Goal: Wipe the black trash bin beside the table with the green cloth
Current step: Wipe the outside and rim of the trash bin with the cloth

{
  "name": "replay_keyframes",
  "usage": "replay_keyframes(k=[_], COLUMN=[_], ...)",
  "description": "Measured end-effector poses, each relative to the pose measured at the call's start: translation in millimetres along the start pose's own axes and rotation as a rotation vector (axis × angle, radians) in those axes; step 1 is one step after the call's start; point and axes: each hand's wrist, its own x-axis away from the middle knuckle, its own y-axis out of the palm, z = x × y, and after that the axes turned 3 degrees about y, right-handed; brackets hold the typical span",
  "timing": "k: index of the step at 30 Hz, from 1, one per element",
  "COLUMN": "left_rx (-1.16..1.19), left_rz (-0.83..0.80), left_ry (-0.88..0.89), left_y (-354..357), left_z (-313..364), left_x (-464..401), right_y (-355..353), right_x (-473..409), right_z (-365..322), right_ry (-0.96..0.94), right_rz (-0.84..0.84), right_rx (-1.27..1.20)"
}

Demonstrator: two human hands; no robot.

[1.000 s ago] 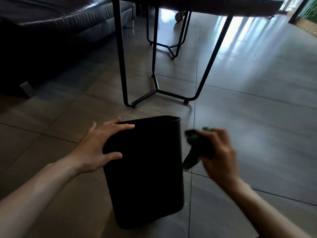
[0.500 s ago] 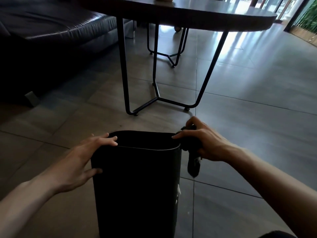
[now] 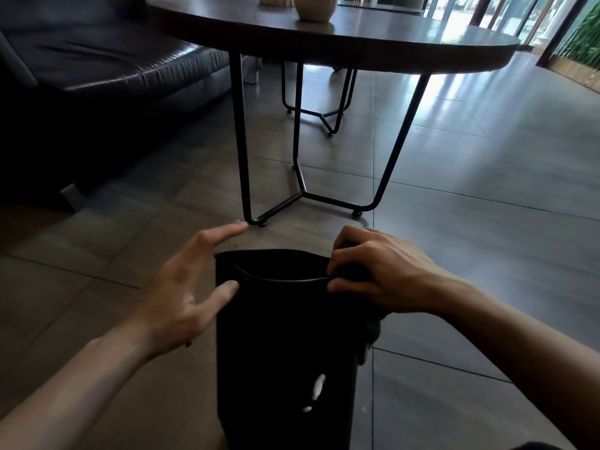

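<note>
- While the left hand [image 3: 185, 287] stays spread, fingers straight and apart, its thumb tip touches the left wall of the black trash bin [image 3: 282, 345] just below the rim; the index finger reaches past the rim's far left corner, and whether it touches the bin cannot be told.
- The right hand [image 3: 380, 274] is curled at the bin's right rim, its fingers bent round the green cloth [image 3: 373, 326], which is bunched under the palm and mostly hidden; a dark green tail hangs down the bin's right side.
- The bin stands upright on the tiled floor [image 3: 487, 254], between the two hands and just in front of the black metal legs of the round table [image 3: 357, 43].
- Two small pale marks show on the bin's near wall; no writing or brand can be read anywhere.
- A pale pot [image 3: 313, 7] sits on the table, and a dark leather sofa [image 3: 107, 69] stands to the left.
</note>
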Motion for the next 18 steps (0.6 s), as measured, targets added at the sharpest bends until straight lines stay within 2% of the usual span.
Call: replay_keyframes(k=[3,5,8,10,15,17,18], left_rx=[0.046,-0.035,-0.168,-0.178,-0.199,-0.181,-0.166], left_rz=[-0.080,-0.169,-0.162,-0.142,-0.119,-0.126,-0.129], left_ry=[0.093,0.128,0.145,0.135,0.054,0.034,0.030], left_y=[21,36,46,44,34,33,34], left_z=[19,19,7,-2,-23,-29,-30], left_x=[-9,-9,-8,-10,-17,-20,-22], right_y=[-6,-5,0,5,23,45,59], right_x=[-11,-17,-23,-23,-13,-12,-10], right_z=[-6,-9,-15,-17,-32,-49,-57], right_ry=[0.046,0.057,0.066,0.087,0.084,0.111,0.103], right_rz=[0.049,0.075,0.130,0.211,0.593,0.570,0.527], right_rx=[0.062,0.094,0.114,0.011,-0.477,-0.567,-0.522])
